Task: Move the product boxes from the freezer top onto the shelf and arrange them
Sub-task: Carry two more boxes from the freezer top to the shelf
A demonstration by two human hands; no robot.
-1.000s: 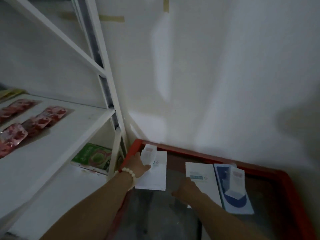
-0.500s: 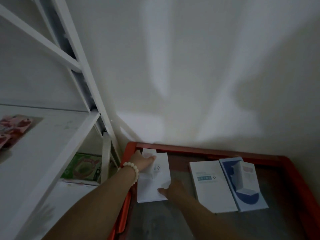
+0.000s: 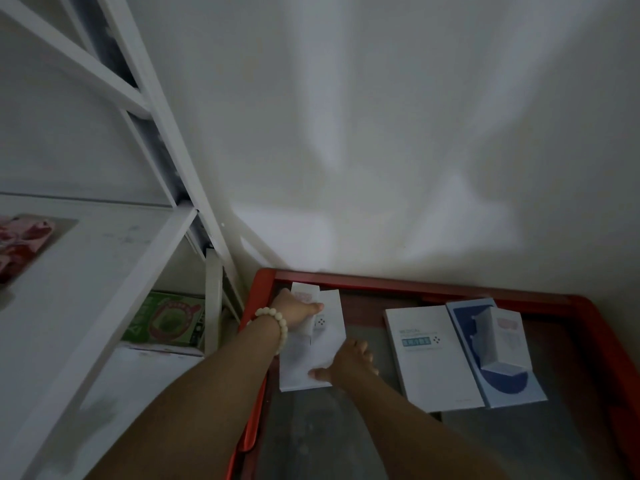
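Observation:
On the glass freezer top [image 3: 415, 284], at its far left corner, lies a flat white box [image 3: 329, 327] with a small white box [image 3: 304, 292] on it. My left hand [image 3: 294, 311], with a bead bracelet on the wrist, is closed around the small box. My right hand [image 3: 349, 363] grips the flat box at its near right corner, thumb on top. Further right lie a second flat white box [image 3: 429, 362] and a blue box [image 3: 509, 386], which carries a small upright white box [image 3: 502, 337]. The white shelf [image 3: 86, 271] stands at the left.
Red packets [image 3: 20, 244] lie on the shelf board at the far left. A green box [image 3: 166, 318] sits on the lower shelf level beside a white upright post [image 3: 213, 303]. The freezer has a red rim, with a white wall right behind it.
My right hand has left the middle white box and come left to the near corner of the left flat box. My left hand has stayed on the small box.

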